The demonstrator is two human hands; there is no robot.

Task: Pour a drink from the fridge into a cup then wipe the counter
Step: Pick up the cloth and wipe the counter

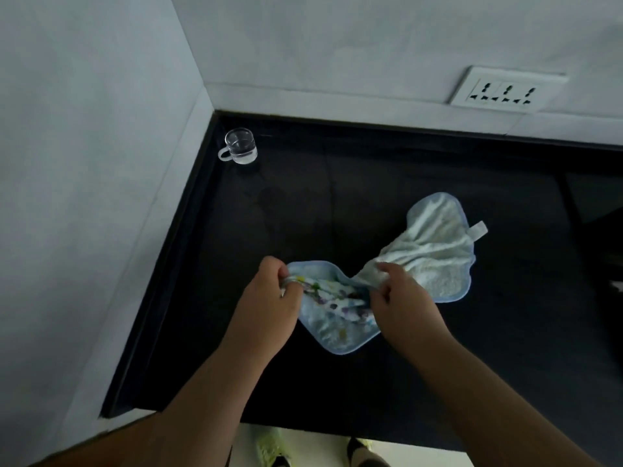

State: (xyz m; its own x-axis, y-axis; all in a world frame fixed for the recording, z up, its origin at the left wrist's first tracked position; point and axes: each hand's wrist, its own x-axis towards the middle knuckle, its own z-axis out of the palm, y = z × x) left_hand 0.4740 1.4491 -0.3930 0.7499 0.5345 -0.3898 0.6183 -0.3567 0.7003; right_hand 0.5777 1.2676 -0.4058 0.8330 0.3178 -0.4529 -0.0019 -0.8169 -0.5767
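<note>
Black counter (438,365), glass cup (240,146) upper left: left hand (269,305) and right hand (401,301) pinch the terry cloth (435,254); bunch it flat-sided, then wipe clear of the cup.

Quick count, taking the cloth (435,251) as the marker. One cloth on the tabletop (371,170), pale with a blue edge. One loop tag (479,229) on its far right corner. Two hands on it: left hand (269,298) at its near-left end, right hand (401,298) at its middle. One clear cup (241,146), far left of the cloth, in the corner. One socket plate (505,91) on the wall beyond the cloth. Two shoes below the tabletop edge, left shoe (273,446) and right shoe (362,449).
</note>
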